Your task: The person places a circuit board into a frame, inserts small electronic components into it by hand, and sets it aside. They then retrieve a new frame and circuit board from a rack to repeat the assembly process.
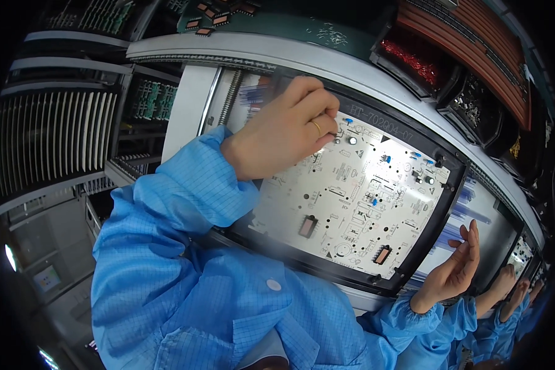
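A white printed circuit board (351,203) lies in a black carrier frame (456,185) before me. My left hand (290,126), a ring on one finger, reaches over the board's far left part with fingertips pinched at its surface. Whatever lies between them is too small or hidden. Small blue parts (386,159) and upright cylindrical capacitors (352,141) stand on the board. Two black multi-pin parts with pinkish-brown tops sit along the near side, one at the left (308,226) and one at the right (382,254). Off the frame's right side, my right hand (453,271) is raised, fingers loosely curled and apart, holding nothing visible.
Beyond the rail (327,65), more multi-pin parts (221,20) and a pile of tiny pieces (333,34) lie on a green surface. Bins of red parts (413,58) and metallic parts (475,111) stand far right. Racks (55,135) fill the left. Co-workers' hands (504,280) show at right.
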`<state>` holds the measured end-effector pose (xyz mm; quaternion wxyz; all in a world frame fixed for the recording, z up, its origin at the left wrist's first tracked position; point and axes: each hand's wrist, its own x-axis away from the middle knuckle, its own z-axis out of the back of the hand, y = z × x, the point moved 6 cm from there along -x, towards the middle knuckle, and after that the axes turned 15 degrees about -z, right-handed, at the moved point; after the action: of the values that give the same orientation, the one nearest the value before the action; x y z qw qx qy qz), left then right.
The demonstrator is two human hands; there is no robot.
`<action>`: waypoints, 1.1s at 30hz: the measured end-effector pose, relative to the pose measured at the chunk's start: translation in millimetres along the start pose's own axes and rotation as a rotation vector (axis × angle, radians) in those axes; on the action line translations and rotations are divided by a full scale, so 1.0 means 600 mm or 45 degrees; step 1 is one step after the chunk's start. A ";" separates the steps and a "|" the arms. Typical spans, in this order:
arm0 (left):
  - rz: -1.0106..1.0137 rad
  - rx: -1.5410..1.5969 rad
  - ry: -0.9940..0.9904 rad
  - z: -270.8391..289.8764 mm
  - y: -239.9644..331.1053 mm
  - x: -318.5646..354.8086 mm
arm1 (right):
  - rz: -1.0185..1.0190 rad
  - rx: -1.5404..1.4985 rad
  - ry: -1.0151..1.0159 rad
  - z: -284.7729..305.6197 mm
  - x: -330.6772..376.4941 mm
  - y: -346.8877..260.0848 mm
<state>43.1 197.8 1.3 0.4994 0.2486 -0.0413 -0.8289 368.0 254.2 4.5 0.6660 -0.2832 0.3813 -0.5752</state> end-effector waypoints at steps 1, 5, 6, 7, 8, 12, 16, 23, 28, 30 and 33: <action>-0.073 -0.062 -0.028 0.000 0.005 -0.005 | 0.000 -0.009 0.001 0.003 0.000 0.002; -0.228 -0.200 -0.076 -0.004 0.009 -0.008 | 0.004 -0.006 -0.005 0.002 0.000 -0.002; -0.222 -0.202 -0.068 -0.002 0.006 -0.005 | 0.012 -0.003 -0.009 0.000 0.001 -0.005; -0.264 -0.217 -0.065 -0.004 0.008 -0.007 | 0.004 -0.006 -0.016 0.000 0.000 -0.002; -0.305 -0.232 -0.061 -0.005 0.011 -0.008 | -0.004 -0.009 -0.023 0.000 -0.001 0.000; -0.265 -0.228 0.006 -0.013 0.016 -0.005 | -0.015 -0.010 -0.033 -0.001 -0.003 0.004; -0.238 -0.266 0.082 -0.012 0.028 -0.001 | -0.047 -0.014 -0.027 0.002 -0.003 0.011; -0.218 -0.251 0.148 -0.011 0.032 0.006 | -0.062 -0.017 -0.010 0.000 -0.005 0.008; -0.218 -0.212 0.104 -0.012 0.029 0.000 | -0.077 -0.014 -0.003 0.004 -0.005 0.009; -0.220 -0.193 0.087 -0.009 0.027 -0.003 | -0.082 -0.018 -0.003 0.004 -0.006 0.012; -0.238 -0.163 0.034 -0.008 0.026 -0.009 | -0.081 -0.007 0.000 0.004 -0.006 0.011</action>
<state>59.7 195.6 4.1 0.4353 0.2300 0.0419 -0.8694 373.3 258.9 0.9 0.6466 -0.2971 0.3734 -0.5952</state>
